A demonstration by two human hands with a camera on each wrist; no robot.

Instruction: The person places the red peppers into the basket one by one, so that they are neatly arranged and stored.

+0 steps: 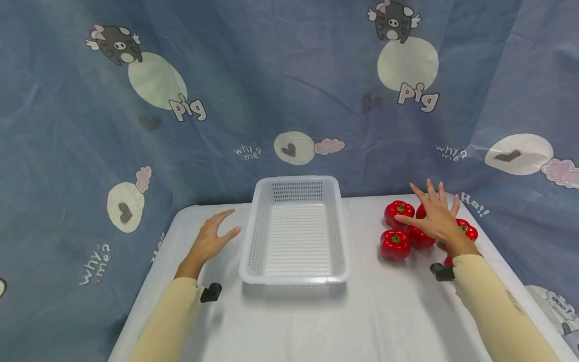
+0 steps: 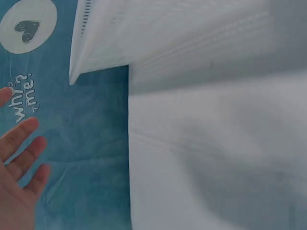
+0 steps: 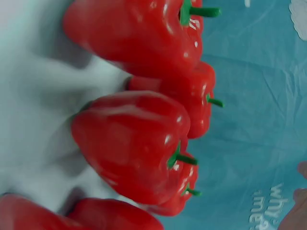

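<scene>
Several red bell peppers with green stems stand on the right side of the table, among them a front-left pepper (image 1: 395, 245) and a back-left pepper (image 1: 399, 213). Over this group my right hand (image 1: 435, 217) hovers with fingers spread, holding nothing and hiding part of some peppers. In the right wrist view a large pepper (image 3: 134, 143) fills the middle, and only fingertips show at the right edge. To the left of the white plastic basket (image 1: 248, 251), my left hand (image 1: 210, 241) is held in the air, thumb and fingers apart and nothing in its grasp.
The basket stands mid-table on a white tabletop (image 1: 298, 327), its perforated bottom bare. Behind the table hangs a blue cloth (image 1: 226, 60) printed with pigs and lettering. Black wrist mounts (image 1: 211, 292) stick out from both sleeves.
</scene>
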